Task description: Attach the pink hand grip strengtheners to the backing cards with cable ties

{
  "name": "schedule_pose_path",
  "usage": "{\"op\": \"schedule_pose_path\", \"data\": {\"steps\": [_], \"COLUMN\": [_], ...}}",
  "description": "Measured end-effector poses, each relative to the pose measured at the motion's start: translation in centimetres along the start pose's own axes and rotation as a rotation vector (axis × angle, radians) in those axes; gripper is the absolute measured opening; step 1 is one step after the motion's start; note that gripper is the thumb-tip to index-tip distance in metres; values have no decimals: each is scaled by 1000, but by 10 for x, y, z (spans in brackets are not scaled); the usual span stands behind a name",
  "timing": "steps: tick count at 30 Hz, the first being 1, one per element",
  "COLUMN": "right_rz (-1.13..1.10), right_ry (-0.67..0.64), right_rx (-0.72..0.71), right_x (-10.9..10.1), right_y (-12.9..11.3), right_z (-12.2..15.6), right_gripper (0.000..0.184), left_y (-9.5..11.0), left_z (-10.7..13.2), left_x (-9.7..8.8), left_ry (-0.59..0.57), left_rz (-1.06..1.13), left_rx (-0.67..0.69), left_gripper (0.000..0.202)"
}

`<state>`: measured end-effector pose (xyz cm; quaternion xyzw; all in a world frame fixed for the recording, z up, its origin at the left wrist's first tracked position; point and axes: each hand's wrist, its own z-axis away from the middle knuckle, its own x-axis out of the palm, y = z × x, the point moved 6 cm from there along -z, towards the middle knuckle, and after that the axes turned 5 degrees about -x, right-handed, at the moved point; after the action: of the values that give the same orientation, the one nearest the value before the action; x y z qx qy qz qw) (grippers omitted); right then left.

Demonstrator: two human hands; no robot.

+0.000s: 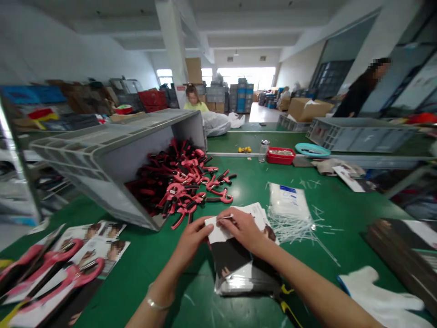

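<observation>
In the head view a printed card (pixel 232 257), white at the top and black below, is held over a stack of similar cards (pixel 239 284). My left hand (pixel 195 234) pinches its upper left edge. Fingers bent, my right hand (pixel 244 228) holds a thin white cable tie (pixel 225 217) at the card's top. Loose cable ties (pixel 290 225) spill from a clear bag (pixel 288 200) to the right. Red-and-black spring clamps (pixel 184 182) pour from a grey crate (pixel 116 173) lying on its side. Yellow-and-black handled pliers (pixel 287 303) lie under my right forearm.
At left, larger clamps (pixel 64 269) lie on printed cards. White gloves (pixel 378 291) and a dark stack of cards (pixel 399 250) are at right. Farther back stand a red tray (pixel 281 156), a glass bottle (pixel 264 151), a turquoise dish (pixel 312 150) and a grey crate (pixel 362 134). Two people are beyond.
</observation>
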<state>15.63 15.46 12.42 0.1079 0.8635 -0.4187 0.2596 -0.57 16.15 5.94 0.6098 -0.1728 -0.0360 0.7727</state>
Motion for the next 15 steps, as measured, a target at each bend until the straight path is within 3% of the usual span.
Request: {"op": "schedule_pose_path", "data": {"steps": [4,8,11,15], "right_rz": [21,9,16,28], "right_ry": [-52,-143,-161,-172], "right_rx": [82,83,92,85], "right_x": [22,30,28,29], "right_y": [35,47,47,45], "right_z": [-2,1,2,0], "right_gripper": [7,8,9,9], "left_y": [-36,-73,-86,-83], "left_z": [-17,-22,-21,-22], "left_x": [-7,-12,-11,-14], "left_ry": [-6,54,135,217], "left_rz": [205,365,274,69], "left_rx": [-59,-37,11,111], "left_gripper": [41,47,41,30]}}
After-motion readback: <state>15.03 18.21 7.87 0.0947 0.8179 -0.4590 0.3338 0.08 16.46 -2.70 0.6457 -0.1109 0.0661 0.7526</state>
